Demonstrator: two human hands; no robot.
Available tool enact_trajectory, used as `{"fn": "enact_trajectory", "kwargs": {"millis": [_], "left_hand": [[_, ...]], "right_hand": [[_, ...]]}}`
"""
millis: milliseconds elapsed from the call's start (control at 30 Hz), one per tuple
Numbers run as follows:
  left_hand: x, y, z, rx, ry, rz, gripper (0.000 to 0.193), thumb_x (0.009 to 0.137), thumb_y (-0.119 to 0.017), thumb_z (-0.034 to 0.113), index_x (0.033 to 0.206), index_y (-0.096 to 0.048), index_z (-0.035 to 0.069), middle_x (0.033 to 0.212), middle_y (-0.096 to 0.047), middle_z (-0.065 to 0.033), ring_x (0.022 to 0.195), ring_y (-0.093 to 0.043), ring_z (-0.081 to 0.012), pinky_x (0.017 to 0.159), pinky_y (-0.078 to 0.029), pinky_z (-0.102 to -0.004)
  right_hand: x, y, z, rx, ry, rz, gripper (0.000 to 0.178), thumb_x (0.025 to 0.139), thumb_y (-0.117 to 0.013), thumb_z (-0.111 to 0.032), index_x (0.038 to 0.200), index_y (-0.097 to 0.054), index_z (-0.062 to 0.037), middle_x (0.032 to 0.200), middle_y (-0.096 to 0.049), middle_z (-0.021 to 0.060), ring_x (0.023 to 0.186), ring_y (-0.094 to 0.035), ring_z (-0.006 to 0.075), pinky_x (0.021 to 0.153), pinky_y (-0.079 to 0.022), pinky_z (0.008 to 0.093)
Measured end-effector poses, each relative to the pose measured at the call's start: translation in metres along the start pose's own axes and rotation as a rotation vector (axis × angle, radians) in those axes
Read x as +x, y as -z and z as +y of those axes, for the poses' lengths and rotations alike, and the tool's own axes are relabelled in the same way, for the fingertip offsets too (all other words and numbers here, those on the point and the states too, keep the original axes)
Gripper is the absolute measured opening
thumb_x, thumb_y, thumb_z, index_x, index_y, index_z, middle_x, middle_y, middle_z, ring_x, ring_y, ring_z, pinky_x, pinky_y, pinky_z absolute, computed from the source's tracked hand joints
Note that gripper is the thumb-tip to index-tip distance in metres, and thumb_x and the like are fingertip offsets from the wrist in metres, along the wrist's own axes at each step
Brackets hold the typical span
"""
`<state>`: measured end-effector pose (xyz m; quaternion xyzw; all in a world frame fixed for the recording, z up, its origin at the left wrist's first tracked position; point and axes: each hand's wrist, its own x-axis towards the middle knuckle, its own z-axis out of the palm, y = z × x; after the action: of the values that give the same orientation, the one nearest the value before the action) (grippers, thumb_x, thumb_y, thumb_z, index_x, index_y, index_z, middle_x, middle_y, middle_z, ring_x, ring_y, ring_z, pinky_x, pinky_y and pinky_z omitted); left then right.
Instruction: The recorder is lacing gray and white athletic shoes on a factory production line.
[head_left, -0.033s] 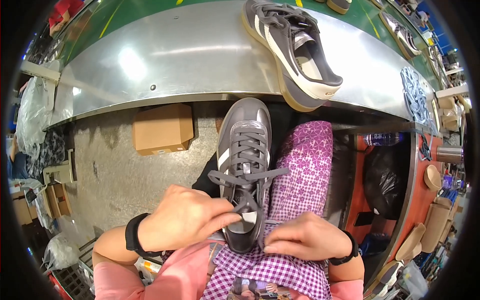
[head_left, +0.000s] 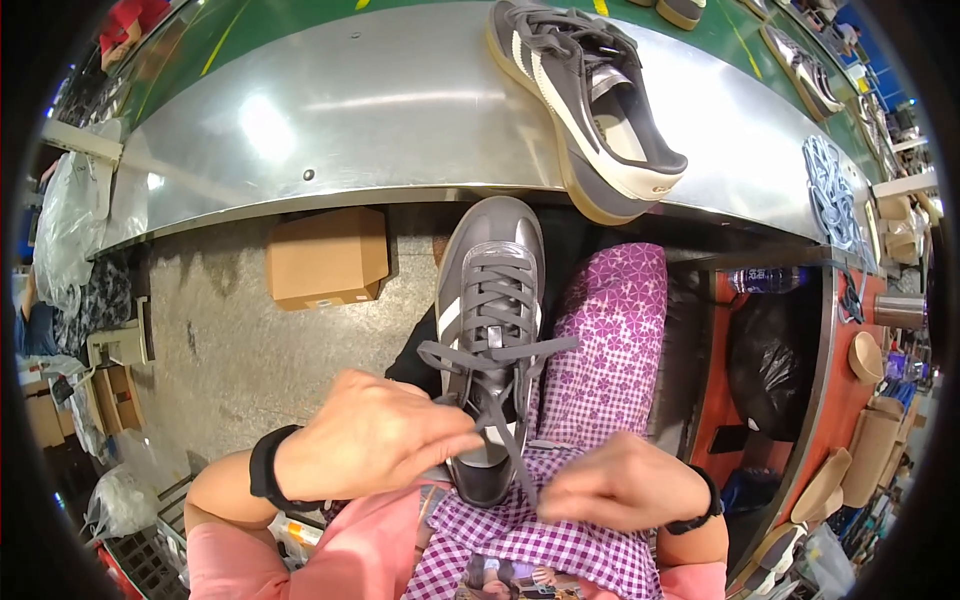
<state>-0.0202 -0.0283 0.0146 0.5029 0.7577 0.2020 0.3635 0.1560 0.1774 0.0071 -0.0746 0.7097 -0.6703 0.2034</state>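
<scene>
A grey sneaker [head_left: 497, 225] with a white stripe and a silver tongue lies toe-away across my lap. Its grey shoelace [head_left: 500, 298] is threaded through the eyelets, and loose lengths cross near the ankle opening. With fingers closed, my left hand [head_left: 375, 435] pinches part of the lace at the opening's left side. One lace end slants down over the opening toward my right hand [head_left: 625, 485], whose fingertips are pinched together at that end and slightly blurred. A second grey sneaker [head_left: 628, 180], cream-striped and gum-soled, rests on the metal ledge ahead.
The metal ledge [head_left: 420, 130] runs along a green conveyor belt [head_left: 280, 25]. Pale blue laces [head_left: 832, 195] lie at its right end. An open cardboard box [head_left: 325, 258] sits on the floor below. To the right stands a red-brown shelf unit [head_left: 830, 370]. A purple patterned cloth [head_left: 610, 330] covers my leg.
My right hand has shifted slightly right, away from the shoe. The lace end now shows stretched down toward its fingertips. My left hand stays nearly in place.
</scene>
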Motion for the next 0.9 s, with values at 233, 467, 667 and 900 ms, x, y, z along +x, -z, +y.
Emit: {"fn": "enact_trajectory", "kwargs": {"millis": [233, 467, 667, 900], "left_hand": [[-0.003, 0.026, -0.028, -1.002, -0.897, -0.407, 0.019, 0.083, -0.073, 0.017, 0.090, -0.068, 0.000, 0.077, -0.063, -0.0089, 0.078, -0.061, -0.0235, 0.064, -0.046, -0.0345], [-0.020, 0.034, -0.053, -0.771, -0.580, -0.162, 0.019, 0.083, -0.074, 0.015, 0.089, -0.072, -0.003, 0.076, -0.066, -0.0105, 0.068, -0.062, -0.0246, 0.062, -0.047, -0.0362], [-0.041, 0.035, -0.054, -0.960, -0.401, -0.141, 0.016, 0.081, -0.073, 0.014, 0.081, -0.069, -0.001, 0.082, -0.064, -0.0114, 0.081, -0.062, -0.0258, 0.074, -0.048, -0.0391], [-0.007, 0.000, -0.024, 0.160, -0.220, 0.497, 0.030, 0.065, -0.080, 0.017, 0.092, -0.071, 0.009, 0.110, -0.060, -0.0113, 0.106, -0.055, -0.0301, 0.090, -0.045, -0.0408]], "right_hand": [[-0.038, 0.028, -0.027, 0.613, 0.649, 0.117, 0.040, 0.099, -0.052, -0.018, 0.068, -0.063, 0.0055, 0.050, -0.050, 0.0065, 0.034, -0.044, 0.0139, 0.033, -0.031, 0.0271], [-0.048, 0.004, -0.029, 0.630, 0.585, 0.949, 0.024, 0.090, -0.065, -0.020, 0.071, -0.053, -0.0139, 0.091, -0.048, 0.0017, 0.080, -0.050, 0.0190, 0.076, -0.046, 0.0407], [-0.097, 0.027, -0.014, 0.936, 1.165, 1.171, 0.028, 0.099, -0.051, -0.034, 0.080, -0.049, -0.0126, 0.084, -0.046, 0.0015, 0.068, -0.041, 0.0131, 0.069, -0.045, 0.0353], [-0.031, 0.002, -0.001, 0.019, -0.129, 1.141, 0.050, 0.089, -0.054, -0.002, 0.137, -0.043, 0.0027, 0.093, -0.065, 0.0049, 0.073, -0.057, 0.0087, 0.063, -0.042, 0.0207]]}}
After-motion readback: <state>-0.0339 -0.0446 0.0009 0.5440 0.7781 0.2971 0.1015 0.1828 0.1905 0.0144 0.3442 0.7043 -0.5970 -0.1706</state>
